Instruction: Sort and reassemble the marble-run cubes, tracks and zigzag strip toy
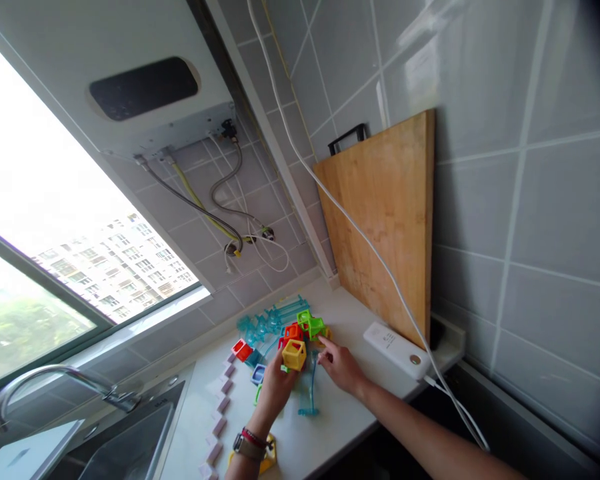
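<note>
In the head view, my left hand (276, 387) has its fingers curled round the yellow cube (294, 355), among red cubes (293, 332). My right hand (337, 363) extends its index finger to the green cubes (313, 325), the others loosely bent; I can't tell whether it touches. I see bare counter (345, 423) right of the blue tube (313, 387), up to the near edge. Pale blocks (223, 404) line the left; the white box (395, 350) sits right.

cutting board (384, 223): smooth wood | faucet (55, 371): glossy metal | cubes (294, 355): plastic
</note>
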Motion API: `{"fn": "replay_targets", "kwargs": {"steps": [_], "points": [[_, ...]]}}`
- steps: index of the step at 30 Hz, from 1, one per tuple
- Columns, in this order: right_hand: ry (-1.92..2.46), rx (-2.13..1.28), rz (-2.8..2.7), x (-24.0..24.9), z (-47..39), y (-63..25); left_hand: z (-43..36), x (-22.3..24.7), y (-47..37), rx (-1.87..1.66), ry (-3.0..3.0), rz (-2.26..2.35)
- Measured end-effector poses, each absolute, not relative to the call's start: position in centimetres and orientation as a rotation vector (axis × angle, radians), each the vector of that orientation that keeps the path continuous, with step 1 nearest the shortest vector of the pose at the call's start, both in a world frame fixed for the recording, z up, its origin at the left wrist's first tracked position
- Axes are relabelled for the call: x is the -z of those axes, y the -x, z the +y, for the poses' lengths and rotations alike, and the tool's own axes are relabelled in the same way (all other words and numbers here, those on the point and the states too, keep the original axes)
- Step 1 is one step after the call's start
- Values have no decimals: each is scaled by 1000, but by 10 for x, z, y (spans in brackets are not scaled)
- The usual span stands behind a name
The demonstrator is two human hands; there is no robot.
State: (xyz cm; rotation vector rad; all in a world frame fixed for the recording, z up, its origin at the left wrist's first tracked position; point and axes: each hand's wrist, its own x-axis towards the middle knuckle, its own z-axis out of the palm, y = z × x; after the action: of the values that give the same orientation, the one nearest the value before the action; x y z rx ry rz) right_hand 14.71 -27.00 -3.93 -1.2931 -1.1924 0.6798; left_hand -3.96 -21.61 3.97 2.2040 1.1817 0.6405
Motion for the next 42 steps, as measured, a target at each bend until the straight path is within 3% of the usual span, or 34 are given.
{"fn": "replay_targets", "kwargs": {"steps": [8, 14, 21, 26, 42], "points": [[1209, -730, -1235, 29, -283, -148, -290, -34, 93, -945, -1673, 1197], [1262, -721, -1319, 35, -286, -151, -380, -8, 135, -1177, -877, 1142], [1370, -716, -1436, 42, -291, -156, -427, -23, 155, -1230, -190, 672], [1352, -719, -1482, 41, -294, -157, -420, -20, 149, -1346, -384, 812], [1287, -792, -1562, 42, -296, -156, -428, -9, 132, -1064, -1253, 1172]]}}
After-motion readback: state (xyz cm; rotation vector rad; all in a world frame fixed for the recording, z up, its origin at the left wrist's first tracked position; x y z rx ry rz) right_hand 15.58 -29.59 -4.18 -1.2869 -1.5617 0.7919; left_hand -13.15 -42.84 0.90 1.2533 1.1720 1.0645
